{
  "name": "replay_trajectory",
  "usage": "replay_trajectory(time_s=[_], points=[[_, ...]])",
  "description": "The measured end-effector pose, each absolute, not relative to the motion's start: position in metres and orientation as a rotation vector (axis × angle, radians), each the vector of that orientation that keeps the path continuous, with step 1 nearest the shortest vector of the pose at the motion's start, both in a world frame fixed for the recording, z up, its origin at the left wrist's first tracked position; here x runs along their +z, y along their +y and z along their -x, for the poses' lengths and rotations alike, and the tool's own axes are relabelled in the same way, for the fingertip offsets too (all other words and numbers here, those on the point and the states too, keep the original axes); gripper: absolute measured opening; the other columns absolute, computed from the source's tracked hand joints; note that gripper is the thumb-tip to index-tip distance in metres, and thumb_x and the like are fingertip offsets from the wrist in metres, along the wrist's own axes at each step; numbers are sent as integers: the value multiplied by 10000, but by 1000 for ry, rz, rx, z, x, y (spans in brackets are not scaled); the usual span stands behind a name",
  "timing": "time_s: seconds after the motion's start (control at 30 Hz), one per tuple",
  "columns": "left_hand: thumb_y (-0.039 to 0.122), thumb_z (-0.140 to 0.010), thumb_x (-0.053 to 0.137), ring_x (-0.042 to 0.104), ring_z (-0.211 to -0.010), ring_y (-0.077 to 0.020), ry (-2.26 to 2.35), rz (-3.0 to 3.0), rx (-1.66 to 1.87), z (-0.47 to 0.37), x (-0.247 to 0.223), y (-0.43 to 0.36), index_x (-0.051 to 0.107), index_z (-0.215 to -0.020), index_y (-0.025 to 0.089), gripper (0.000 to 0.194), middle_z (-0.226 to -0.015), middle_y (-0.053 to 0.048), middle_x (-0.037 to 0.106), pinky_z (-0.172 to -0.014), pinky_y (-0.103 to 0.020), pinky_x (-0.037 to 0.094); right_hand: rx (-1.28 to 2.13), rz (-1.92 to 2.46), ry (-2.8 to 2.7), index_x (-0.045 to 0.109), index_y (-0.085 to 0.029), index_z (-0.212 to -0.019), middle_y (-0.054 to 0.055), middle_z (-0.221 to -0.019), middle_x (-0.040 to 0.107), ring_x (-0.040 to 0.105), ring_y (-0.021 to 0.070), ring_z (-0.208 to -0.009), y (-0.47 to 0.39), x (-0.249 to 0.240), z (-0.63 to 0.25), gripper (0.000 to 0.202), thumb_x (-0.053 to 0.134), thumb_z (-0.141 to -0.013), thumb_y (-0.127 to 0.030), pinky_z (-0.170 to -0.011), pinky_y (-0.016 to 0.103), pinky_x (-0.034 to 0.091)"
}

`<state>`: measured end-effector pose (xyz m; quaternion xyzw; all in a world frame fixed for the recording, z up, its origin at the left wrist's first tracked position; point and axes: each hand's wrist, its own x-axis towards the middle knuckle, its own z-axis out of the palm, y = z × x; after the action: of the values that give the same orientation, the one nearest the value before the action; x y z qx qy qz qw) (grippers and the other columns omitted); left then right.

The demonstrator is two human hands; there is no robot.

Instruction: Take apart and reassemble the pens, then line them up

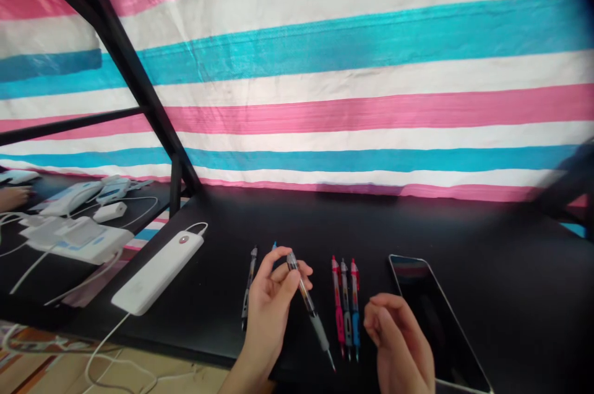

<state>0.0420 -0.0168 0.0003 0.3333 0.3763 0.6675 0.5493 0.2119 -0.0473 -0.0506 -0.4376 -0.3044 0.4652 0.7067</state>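
My left hand point(273, 298) is closed on a pen point(309, 301) with a clear barrel and a grey grip, pinched near its upper end between thumb and fingers. The pen slants down to the right, and a thin tip with a reddish end sticks out at the bottom. My right hand point(396, 338) is curled with its fingertips together beside the phone; whatever they may hold is hidden. Between the hands lie a pink pen point(338, 307), a grey pen point(346, 310) and a pink-and-blue pen point(355, 307). A dark pen point(249, 289) and a blue-ended pen point(274, 246), mostly covered, are by my left hand.
A phone point(434, 313) lies at the right of the black table point(278, 214). On the left are a white power bank point(160, 270) with a cable and, on a neighbouring table, power strips point(77, 236) with cords. Another person's hand point(13, 198) shows at the far left. Behind hangs a striped sheet point(371, 115).
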Motion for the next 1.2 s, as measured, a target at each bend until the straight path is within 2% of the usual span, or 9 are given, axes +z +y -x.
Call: replay_trajectory(time_s=[0.17, 0.4, 0.57, 0.7, 0.87, 1.07, 1.13, 1.2], points=[[278, -851, 801, 662, -689, -142, 891, -843, 1531, -32, 13, -11, 610, -1154, 206, 366, -875, -74, 789, -704, -271, 508, 1040, 997, -718, 750, -225, -832, -3, -683, 594, 532, 136, -640, -47, -53, -214, 294, 819, -814, -509, -559, 208, 457], [285, -776, 862, 663, -645, -147, 844, -838, 1457, -5, 33, 9, 651, -1084, 182, 387, -811, -57, 764, -658, -267, 506, 1008, 1023, -781, 739, -225, -818, 3, -723, 593, 517, 143, -667, -46, -55, -216, 295, 814, -817, -510, -581, 217, 439], [279, -798, 842, 687, -689, -153, 904, -924, 1434, 14, 43, 25, 604, -1185, 206, 461, -882, -70, 787, -689, -274, 521, 1024, 1014, -781, 729, -223, -807, 2, -723, 574, 510, 147, -675, -47, -57, -217, 289, 813, -822, -499, -578, 217, 441], [306, -799, 826, 682, -671, -157, 971, -1048, 1369, 18, 45, 30, 607, -1115, 185, 403, -850, -62, 771, -657, -282, 523, 1044, 1017, -764, 728, -226, -834, 6, -764, 580, 509, 148, -692, -48, -60, -216, 268, 811, -829, -480, -575, 218, 437], [319, -819, 799, 697, -675, -161, 1028, -1144, 1296, 16, 42, 34, 594, -1132, 178, 400, -870, -81, 779, -692, -303, 539, 1056, 1015, -791, 725, -222, -827, 6, -761, 579, 509, 148, -700, -49, -61, -217, 265, 798, -844, -477, -585, 215, 440], [322, -800, 777, 704, -625, -189, 1144, -1350, 1173, 17, 31, 43, 617, -1056, 187, 331, -744, -32, 741, -678, -339, 551, 1035, 1020, -792, 731, -216, -814, 5, -734, 587, 515, 146, -669, -47, -58, -216, 282, 821, -814, -483, -569, 219, 444], [318, -771, 792, 692, -601, -191, 1205, -1443, 1128, 18, 25, 47, 633, -1025, 198, 322, -676, 9, 692, -642, -322, 536, 1023, 1017, -802, 731, -211, -806, 7, -728, 585, 511, 147, -659, -46, -57, -215, 289, 814, -819, -487, -559, 224, 439], [305, -729, 817, 667, -582, -174, 1276, -1549, 1089, 19, 20, 50, 645, -1011, 210, 344, -711, 24, 666, -595, -291, 506, 1014, 1015, -812, 731, -206, -803, 9, -723, 581, 504, 148, -648, -46, -55, -215, 290, 807, -827, -486, -546, 231, 430]])
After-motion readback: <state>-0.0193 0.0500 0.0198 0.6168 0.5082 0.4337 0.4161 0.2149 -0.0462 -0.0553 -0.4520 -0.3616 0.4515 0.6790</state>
